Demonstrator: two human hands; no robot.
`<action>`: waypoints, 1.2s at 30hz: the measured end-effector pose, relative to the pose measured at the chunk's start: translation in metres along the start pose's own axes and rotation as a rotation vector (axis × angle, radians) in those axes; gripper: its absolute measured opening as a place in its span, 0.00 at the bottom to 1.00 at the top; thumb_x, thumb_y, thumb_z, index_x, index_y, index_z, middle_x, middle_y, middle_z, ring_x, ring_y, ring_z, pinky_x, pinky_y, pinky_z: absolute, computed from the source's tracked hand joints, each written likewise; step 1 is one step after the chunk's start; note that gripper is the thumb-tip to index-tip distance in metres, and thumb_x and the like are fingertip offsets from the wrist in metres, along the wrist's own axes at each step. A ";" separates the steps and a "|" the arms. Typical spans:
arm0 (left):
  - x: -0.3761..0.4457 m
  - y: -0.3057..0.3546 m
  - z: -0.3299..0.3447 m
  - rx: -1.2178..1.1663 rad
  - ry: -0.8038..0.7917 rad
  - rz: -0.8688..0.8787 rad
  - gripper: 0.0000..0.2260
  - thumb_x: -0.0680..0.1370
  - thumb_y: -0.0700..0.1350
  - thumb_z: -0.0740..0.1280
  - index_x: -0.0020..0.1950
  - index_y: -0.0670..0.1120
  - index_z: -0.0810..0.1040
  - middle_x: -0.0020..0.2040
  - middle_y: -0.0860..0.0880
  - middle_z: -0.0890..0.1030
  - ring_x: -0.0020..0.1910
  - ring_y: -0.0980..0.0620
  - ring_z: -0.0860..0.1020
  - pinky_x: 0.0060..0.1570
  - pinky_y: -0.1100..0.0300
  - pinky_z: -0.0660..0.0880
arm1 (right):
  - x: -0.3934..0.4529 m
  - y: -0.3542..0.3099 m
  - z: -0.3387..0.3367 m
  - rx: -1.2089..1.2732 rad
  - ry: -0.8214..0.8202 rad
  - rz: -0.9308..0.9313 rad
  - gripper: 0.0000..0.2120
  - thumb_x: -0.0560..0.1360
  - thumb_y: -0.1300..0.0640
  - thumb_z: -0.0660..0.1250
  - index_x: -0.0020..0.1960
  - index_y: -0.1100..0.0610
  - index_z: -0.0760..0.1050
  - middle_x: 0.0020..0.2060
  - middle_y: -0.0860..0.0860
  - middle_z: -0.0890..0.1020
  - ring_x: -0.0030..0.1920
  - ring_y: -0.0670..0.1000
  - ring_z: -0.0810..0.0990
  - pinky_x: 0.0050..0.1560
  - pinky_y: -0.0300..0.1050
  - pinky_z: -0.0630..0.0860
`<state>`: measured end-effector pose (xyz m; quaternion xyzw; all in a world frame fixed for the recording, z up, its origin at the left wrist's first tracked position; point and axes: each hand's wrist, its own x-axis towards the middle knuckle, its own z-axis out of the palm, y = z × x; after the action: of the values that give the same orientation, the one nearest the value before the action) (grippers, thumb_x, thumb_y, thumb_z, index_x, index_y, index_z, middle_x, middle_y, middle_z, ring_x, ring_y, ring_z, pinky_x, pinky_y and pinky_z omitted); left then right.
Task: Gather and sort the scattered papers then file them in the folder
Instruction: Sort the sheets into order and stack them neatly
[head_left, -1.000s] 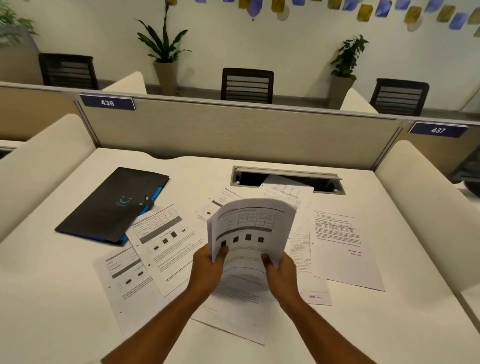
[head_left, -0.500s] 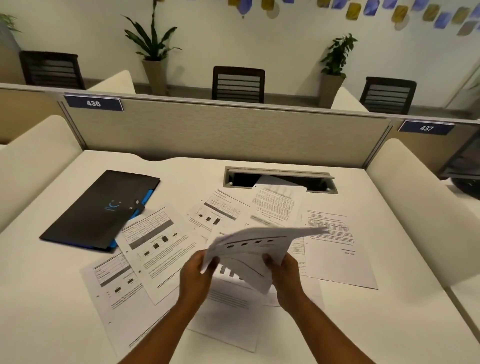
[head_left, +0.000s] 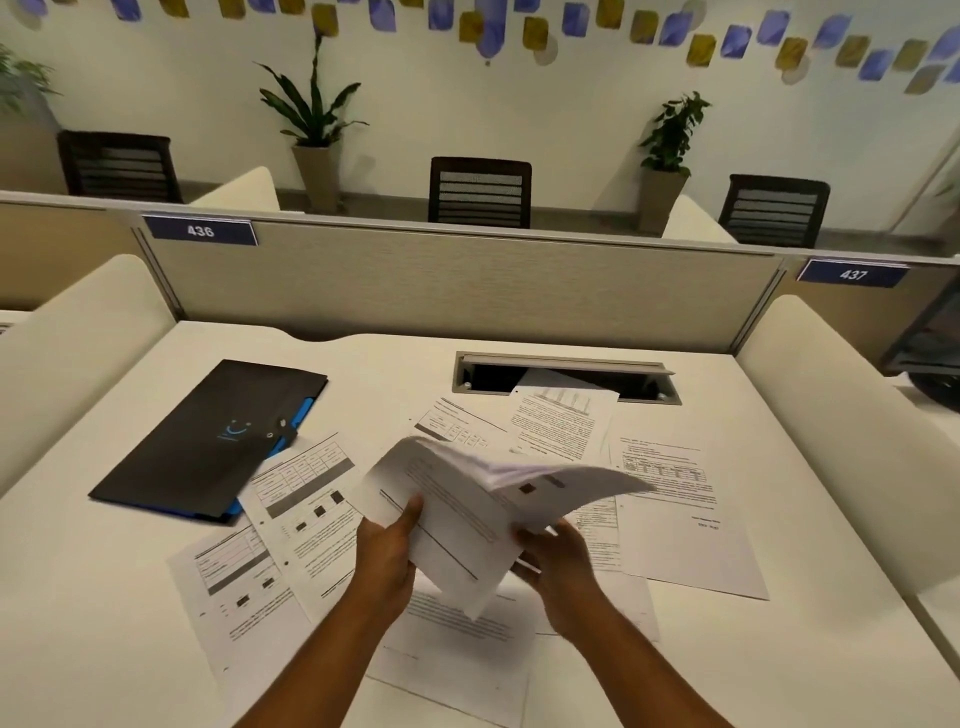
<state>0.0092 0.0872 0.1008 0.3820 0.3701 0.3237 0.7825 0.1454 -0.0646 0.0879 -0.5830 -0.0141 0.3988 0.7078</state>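
Above the middle of the white desk (head_left: 810, 670) I hold a small bundle of printed papers (head_left: 457, 514), motion-blurred and fanned. My left hand (head_left: 387, 545) grips its left edge, thumb on top. My right hand (head_left: 556, 558) holds the lower right side from underneath. Several loose printed sheets lie scattered around: two with black squares at the left (head_left: 306, 499), one under my arms (head_left: 457, 654), and text sheets at the right (head_left: 680, 519) and at the back (head_left: 563, 421). A black folder (head_left: 208, 441) with a blue edge lies shut at the far left of the desk.
An open cable slot (head_left: 566, 376) is set in the desk's back edge, with one sheet poking over it. A beige partition (head_left: 467, 286) with labels 436 and 437 closes the back. Cream side panels (head_left: 852, 415) flank the desk. Chairs and potted plants stand beyond.
The bundle, upright one second ago, has tipped forward and down and now fans out nearly flat between my hands. Both hands kept their grip.
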 end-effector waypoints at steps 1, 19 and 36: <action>0.001 0.004 -0.004 0.074 0.047 0.016 0.21 0.72 0.45 0.73 0.65 0.49 0.75 0.55 0.44 0.84 0.54 0.41 0.82 0.52 0.43 0.81 | 0.003 -0.008 -0.006 0.033 0.051 -0.047 0.23 0.73 0.69 0.74 0.65 0.55 0.75 0.55 0.58 0.86 0.55 0.61 0.86 0.52 0.57 0.83; -0.024 0.031 -0.005 0.447 0.203 0.394 0.13 0.71 0.55 0.71 0.52 0.61 0.71 0.48 0.56 0.79 0.45 0.52 0.79 0.30 0.71 0.77 | -0.001 -0.022 -0.011 -0.397 0.251 -0.541 0.16 0.75 0.58 0.75 0.59 0.47 0.77 0.52 0.43 0.83 0.51 0.46 0.83 0.47 0.38 0.84; -0.046 -0.007 -0.022 0.462 0.182 0.330 0.10 0.74 0.50 0.71 0.51 0.62 0.74 0.50 0.56 0.80 0.53 0.50 0.79 0.41 0.66 0.79 | -0.029 0.012 -0.008 -0.394 0.263 -0.422 0.15 0.75 0.60 0.75 0.55 0.45 0.77 0.49 0.48 0.83 0.51 0.49 0.83 0.42 0.37 0.82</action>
<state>-0.0309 0.0556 0.1009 0.5743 0.4356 0.3867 0.5752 0.1224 -0.0875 0.0879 -0.7396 -0.1202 0.1540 0.6440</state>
